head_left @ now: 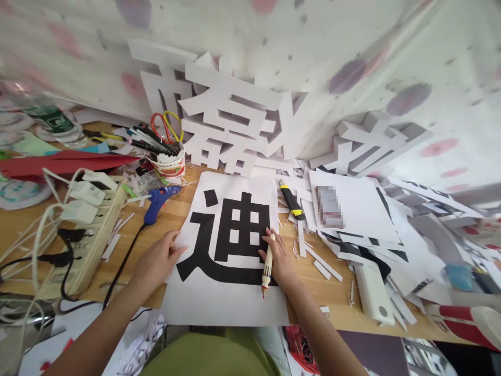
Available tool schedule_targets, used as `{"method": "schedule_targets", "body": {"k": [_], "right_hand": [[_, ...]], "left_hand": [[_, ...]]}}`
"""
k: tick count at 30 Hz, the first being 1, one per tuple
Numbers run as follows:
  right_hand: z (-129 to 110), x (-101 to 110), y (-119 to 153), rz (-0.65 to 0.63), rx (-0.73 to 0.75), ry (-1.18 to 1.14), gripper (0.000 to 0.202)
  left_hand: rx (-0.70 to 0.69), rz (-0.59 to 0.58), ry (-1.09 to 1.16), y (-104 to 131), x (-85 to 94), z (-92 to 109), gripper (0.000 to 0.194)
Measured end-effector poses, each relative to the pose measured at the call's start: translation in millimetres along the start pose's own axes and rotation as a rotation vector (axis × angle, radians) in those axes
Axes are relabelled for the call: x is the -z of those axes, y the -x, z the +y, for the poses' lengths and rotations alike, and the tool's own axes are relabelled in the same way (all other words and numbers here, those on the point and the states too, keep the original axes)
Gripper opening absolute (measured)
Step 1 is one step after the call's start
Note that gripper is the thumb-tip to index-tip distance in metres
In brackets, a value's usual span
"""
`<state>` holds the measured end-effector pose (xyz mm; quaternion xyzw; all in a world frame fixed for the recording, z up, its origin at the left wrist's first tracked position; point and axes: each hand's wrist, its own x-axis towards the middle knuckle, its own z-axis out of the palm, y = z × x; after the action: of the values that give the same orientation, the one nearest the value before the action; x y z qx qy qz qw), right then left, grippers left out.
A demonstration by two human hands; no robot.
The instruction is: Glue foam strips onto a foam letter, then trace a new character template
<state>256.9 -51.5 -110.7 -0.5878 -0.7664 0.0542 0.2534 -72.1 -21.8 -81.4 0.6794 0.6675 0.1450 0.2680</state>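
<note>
A white paper sheet (225,305) printed with a large black character (222,250) lies at the table's front edge. My left hand (161,257) rests at the sheet's left edge, fingers curled with thumb and fingertips near each other; whether paper is between them is too small to tell. Over the character's right side is my right hand (278,258), its fingers wrapped round a white pen (268,266) that points down toward me. Behind the sheet, to the right, lies a black and yellow utility knife (291,199).
White paper letters (227,112) stand against the patterned curtain. At left are a blue glue gun (158,203), a power strip (94,245) with cables and a cup of pens (170,166). Paper scraps, stacked sheets (364,203) and a white power bank (373,295) lie at right.
</note>
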Motion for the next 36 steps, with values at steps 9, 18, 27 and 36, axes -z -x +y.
{"method": "schedule_targets", "body": {"k": [9,18,27,36], "right_hand": [[0.6,-1.0,-0.2,0.001,0.016,0.028,0.024],[1.7,-1.0,0.0,-0.003,0.016,-0.013,0.025],[1.6,0.2,1.2,-0.023,0.014,0.013,0.026],[-1.3,1.6,8.3,-0.023,-0.011,0.044,0.026]], "left_hand": [[0.059,0.095,0.190,-10.4,-4.0,-13.0,0.050],[0.174,0.013,0.262,-7.8,7.5,-16.8,0.044],[0.147,-0.017,0.180,2.6,10.8,-6.5,0.045],[0.114,-0.151,0.045,1.5,19.3,10.9,0.045]]}}
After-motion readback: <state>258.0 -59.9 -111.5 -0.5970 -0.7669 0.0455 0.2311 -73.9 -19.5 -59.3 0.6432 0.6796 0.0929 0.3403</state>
